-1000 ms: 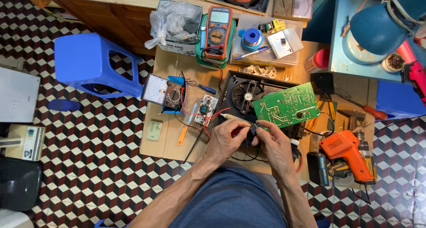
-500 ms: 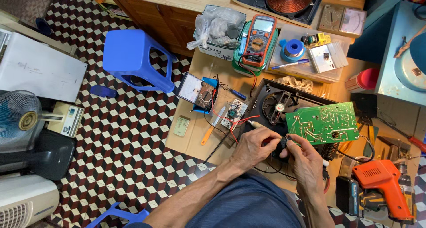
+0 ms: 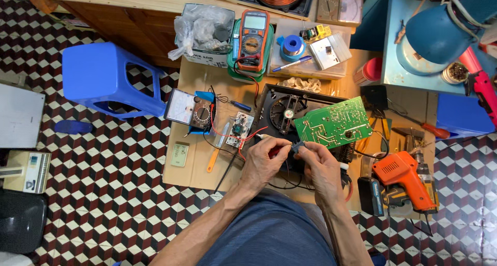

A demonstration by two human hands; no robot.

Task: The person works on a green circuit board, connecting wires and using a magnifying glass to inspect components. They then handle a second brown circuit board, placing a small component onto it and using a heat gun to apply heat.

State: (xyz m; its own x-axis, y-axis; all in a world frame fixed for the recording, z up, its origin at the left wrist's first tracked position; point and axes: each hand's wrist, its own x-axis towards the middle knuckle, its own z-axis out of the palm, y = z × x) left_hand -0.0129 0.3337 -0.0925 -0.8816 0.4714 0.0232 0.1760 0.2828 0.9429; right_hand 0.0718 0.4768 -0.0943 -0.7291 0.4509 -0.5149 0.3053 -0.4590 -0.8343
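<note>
Head view, looking straight down: the left hand (image 3: 266, 160) and right hand (image 3: 321, 165) meet at the near edge of an opened black appliance case (image 3: 290, 126) lying on a cardboard sheet (image 3: 199, 162). Left-hand fingers are curled and pinched on a red-handled tool (image 3: 276, 151), whose pale tip pokes out toward 11 o'clock. Right-hand fingertips (image 3: 305, 148) are closed on a small dark part (image 3: 297, 146) just below the tilted green circuit board (image 3: 334, 122), which sits at 1 o'clock from the hands (what exactly the part is, I cannot tell). A fan (image 3: 287, 113) shows in the case at 12 o'clock.

Against the frame half a second back, the hands keep the same pinch on the same spot; only the camera has swung, so the blue stool (image 3: 111, 79) now lies at 10 o'clock and the pedestal fan at the left edge has dropped out of sight. An orange drill (image 3: 404, 175) lies at 3 o'clock, an orange multimeter (image 3: 253, 41) near 12, an analogue meter (image 3: 189, 108) at 10.
</note>
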